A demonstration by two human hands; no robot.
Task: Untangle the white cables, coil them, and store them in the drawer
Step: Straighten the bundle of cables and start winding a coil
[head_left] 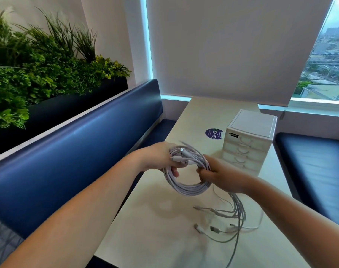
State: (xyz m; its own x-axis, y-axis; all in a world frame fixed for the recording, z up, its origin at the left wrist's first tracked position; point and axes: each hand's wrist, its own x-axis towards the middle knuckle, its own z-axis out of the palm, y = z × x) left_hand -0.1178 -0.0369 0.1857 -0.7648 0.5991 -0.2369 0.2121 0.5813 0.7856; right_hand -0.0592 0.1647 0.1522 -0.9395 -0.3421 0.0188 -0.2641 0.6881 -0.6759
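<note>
We see the coil of white cables (186, 185) held up above the surface (151, 225), between both hands, not in any drawer. Left grip (160, 159) is clamped on the coil's far-left side, thumb through the loop, with several connector ends bunched under the fingers. Right grip (220, 176) is clamped on the coil's right side, fingers curled round the strands.

Loose cable tails (236, 211) drop from under the right grip onto the surface and fan out. A few plugs (198, 228) lie flat near the front edge, and one strand runs off the bottom of the view.

The mini drawer unit (249, 140) stands on the surface behind the right grip, apart from the coil. It is white with four stacked drawers, all pushed in. The fronts are translucent, but we can't tell what's inside.

A round dark sticker (214, 133) lies on the surface just left of the unit. A blue bench seat (77, 151) runs along the left, with a planter of greenery (39, 74) above it.
</note>
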